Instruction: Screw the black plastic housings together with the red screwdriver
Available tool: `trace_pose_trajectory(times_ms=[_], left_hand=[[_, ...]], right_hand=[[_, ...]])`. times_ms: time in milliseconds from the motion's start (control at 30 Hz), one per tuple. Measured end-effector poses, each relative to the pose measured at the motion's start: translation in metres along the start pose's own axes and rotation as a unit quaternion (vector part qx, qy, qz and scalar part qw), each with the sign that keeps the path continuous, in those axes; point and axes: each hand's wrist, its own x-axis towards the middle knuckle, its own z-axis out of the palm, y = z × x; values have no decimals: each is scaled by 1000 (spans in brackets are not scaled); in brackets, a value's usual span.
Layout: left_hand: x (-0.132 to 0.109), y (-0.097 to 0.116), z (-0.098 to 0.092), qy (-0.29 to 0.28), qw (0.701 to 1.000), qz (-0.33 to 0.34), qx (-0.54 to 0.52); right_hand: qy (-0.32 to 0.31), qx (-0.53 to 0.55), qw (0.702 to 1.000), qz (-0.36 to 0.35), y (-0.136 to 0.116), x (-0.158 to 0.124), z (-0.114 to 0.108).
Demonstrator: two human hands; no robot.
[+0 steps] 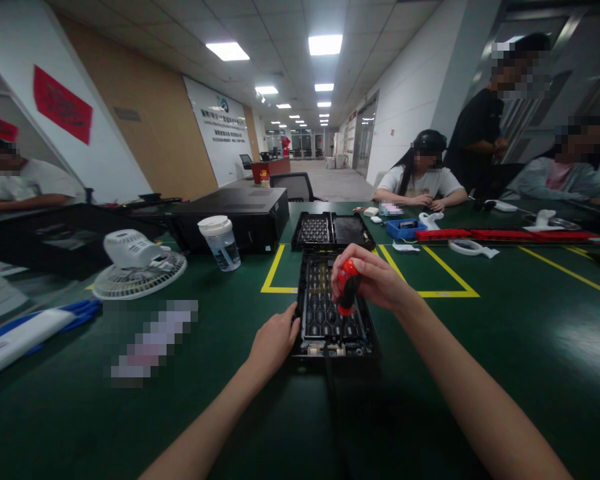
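In front of me on the green table lies an open black case [316, 328] with rows of dark, rounded cells inside and small light-coloured parts along its near end. My left hand [275, 337] holds the case's left edge, thumb and fingers against the side. Over the case's right half, my right hand [367, 277] is wrapped around the handle of a red-and-black screwdriver [349, 287]. It is held roughly upright, and its tip is hidden. A dark strap or cable [331, 380] runs from the case's near end toward me.
Behind stands a second open black case [314, 230]. To the left are a large black box [260, 213], a lidded clear cup [221, 243] and a white fan [139, 267]. A blue tray [405, 229] and tape roll [466, 247] lie right. Other people are around the table.
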Motion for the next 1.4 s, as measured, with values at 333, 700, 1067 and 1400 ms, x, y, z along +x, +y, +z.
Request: trace_pose_trajectory(times_ms=[333,700,1067,1400], left_hand=[[0,1,-1,-10,1000,-5,-1],[1,0,0,0,1000,5,-15],[2,-1,1,-6,1000,-1,-11],[1,2,-2,-8,1000,-4,-7]], right_hand=[[26,-6,1000,9,-5,-1,1],[49,-31,998,0,-5,0,1],[48,-82,995,-18,-8,0,2],[59,-136,988,-38,-10,1,5]])
